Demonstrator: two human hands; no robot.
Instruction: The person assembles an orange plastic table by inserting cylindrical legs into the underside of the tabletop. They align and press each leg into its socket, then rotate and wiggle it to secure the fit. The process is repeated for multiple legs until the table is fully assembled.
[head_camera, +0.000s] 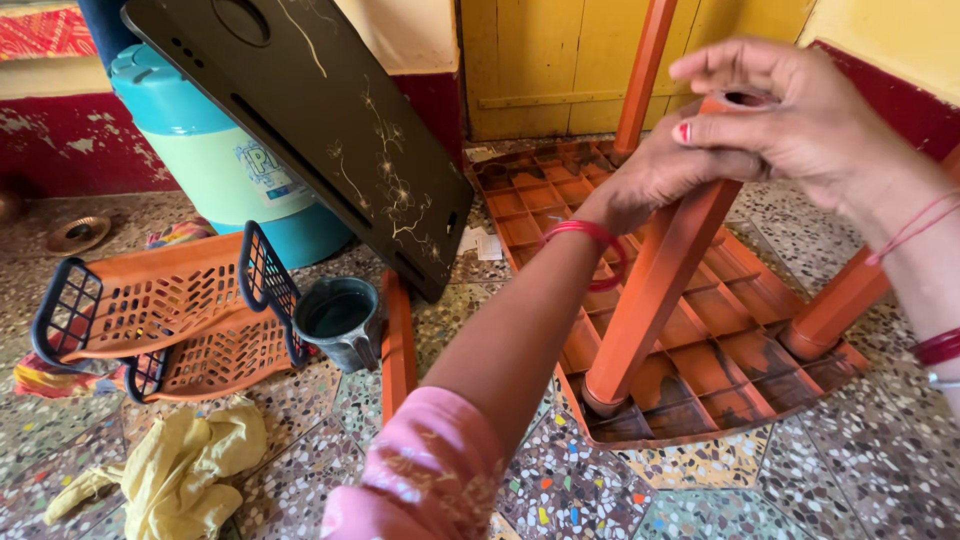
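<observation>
An orange plastic table (700, 340) lies upside down on the speckled floor (840, 490), legs up. Its near rim runs along the floor tiles w/ bare floor in front & to the right. On the left side it's tight: a dark board (330, 130) leans just beside the table's left edge, & a loose orange leg (398, 345) lies on the floor near that edge. A grey mug (340, 320) sits next to the loose leg. 2 orange baskets (165, 315) are stacked further left, w/ a yellow cloth (175, 470) below them. A teal & green jug (225, 150) stands behind the board.

Both hands meet at the top of the near table leg (655, 290). Left hand (655, 175) is wrapped around the leg just under its top end. Right hand (790, 110) is curled over the open top of the same leg, fingers touching it. The leg stands tilted, foot end up by the hands.
</observation>
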